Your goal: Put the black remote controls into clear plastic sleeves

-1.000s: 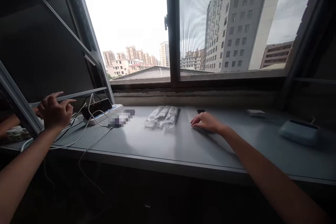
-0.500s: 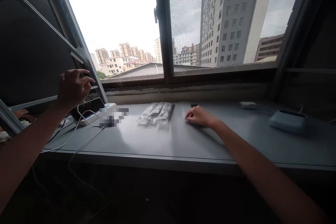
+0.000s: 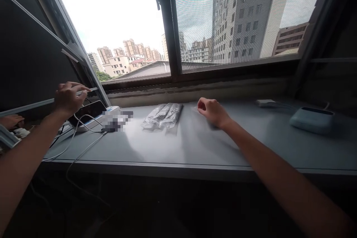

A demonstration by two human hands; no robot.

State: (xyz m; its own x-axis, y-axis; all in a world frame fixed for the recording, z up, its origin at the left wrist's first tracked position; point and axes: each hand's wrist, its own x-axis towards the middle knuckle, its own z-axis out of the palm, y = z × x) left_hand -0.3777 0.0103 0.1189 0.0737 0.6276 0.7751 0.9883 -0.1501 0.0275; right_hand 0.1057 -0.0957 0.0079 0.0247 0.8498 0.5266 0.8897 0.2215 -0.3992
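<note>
My left hand point(image 3: 69, 98) is raised over the desk's left end, above a dark-screened phone point(image 3: 90, 113). Its fingers are bent and apart, with nothing visible between them. Farther right, my right hand point(image 3: 214, 112) is closed, thumb and fingers curled together, just over the desk. A faint, blurred clear plastic bag point(image 3: 196, 111) shows beside its fingertips; the hand covers most of it, and a dark patch lies beneath the palm. Between both hands, several clear plastic packets point(image 3: 163, 115) with dark contents lie side by side.
White cables point(image 3: 79, 152) trail from a white box point(image 3: 113, 110) over the desk's front edge point(image 3: 156, 164). A pixelated patch covers items beside the phone. At right are a blue-grey device point(image 3: 312, 119) and a small white block point(image 3: 264, 102). Another person's hand point(image 3: 12, 121) shows at far left.
My right hand has risen slightly from the desk, its fingers more curled. My left hand has shifted left and a little down. The whole view has tilted slightly.
</note>
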